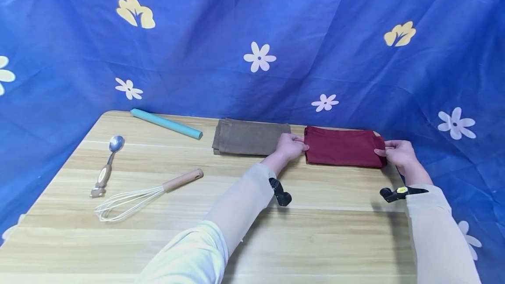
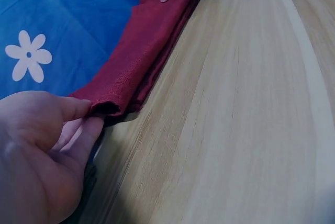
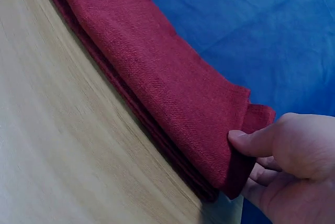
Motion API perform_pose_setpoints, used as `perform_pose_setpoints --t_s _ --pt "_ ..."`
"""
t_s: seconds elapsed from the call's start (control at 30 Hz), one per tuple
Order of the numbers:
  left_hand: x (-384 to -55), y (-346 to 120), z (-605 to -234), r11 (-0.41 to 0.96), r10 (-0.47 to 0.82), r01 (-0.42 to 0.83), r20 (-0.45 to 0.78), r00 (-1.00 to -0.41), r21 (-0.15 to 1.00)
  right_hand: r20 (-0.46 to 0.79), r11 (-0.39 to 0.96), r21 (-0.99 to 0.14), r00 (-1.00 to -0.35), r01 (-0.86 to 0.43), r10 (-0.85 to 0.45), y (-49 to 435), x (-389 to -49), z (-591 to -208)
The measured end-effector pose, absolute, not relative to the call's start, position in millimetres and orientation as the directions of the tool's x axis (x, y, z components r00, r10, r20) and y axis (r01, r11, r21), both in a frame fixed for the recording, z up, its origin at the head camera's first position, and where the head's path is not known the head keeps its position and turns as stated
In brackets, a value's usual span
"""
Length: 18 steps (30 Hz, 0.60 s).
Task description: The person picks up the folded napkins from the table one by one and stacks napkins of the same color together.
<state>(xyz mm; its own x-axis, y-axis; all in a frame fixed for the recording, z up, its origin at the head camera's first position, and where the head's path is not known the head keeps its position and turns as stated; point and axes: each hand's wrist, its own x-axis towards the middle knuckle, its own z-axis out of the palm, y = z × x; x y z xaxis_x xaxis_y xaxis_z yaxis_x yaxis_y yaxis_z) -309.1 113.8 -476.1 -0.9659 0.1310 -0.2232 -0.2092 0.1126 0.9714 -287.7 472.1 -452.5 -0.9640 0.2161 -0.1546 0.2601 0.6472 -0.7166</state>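
A dark red folded cloth (image 1: 341, 147) lies near the back right edge of the table, its layers stacked into a long rectangle. My left hand (image 1: 291, 146) pinches its left end between thumb and fingers; in the left wrist view that hand (image 2: 47, 145) has the thumb on top and fingers beneath. At the other end, my right hand (image 1: 401, 156) pinches the right corner. The right wrist view shows the right thumb (image 3: 243, 139) over the upper layers and the fingers underneath. A grey-brown folded cloth (image 1: 252, 137) lies just left of the red one, partly behind my left hand.
On the left of the wooden table (image 1: 323, 240) lie a spoon (image 1: 108, 165), a whisk (image 1: 150, 194) with a wooden handle, and a teal stick (image 1: 167, 124) near the back edge. A blue flowered curtain (image 1: 205, 47) hangs directly behind the table and along its right side.
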Motion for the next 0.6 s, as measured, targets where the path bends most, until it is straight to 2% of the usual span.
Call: perform_pose_setpoints --t_s 0.07,0.37,0.6 --pt "-309.6 113.7 -476.7 0.103 0.128 -0.217 -0.229 -0.965 0.971 -0.144 0.658 -0.706 -0.963 0.262 0.229 471.2 -287.3 -453.2" --pt "-310.0 115.7 -477.8 0.23 0.11 -0.205 -0.234 -0.966 0.952 -0.152 0.662 -0.684 -0.947 0.307 0.282 473.9 -285.1 -463.0" --pt "-309.2 113.8 -478.1 0.113 0.127 -0.246 -0.26 -0.957 0.963 -0.165 0.616 -0.717 -0.939 0.324 0.303 472.9 -287.4 -464.0"
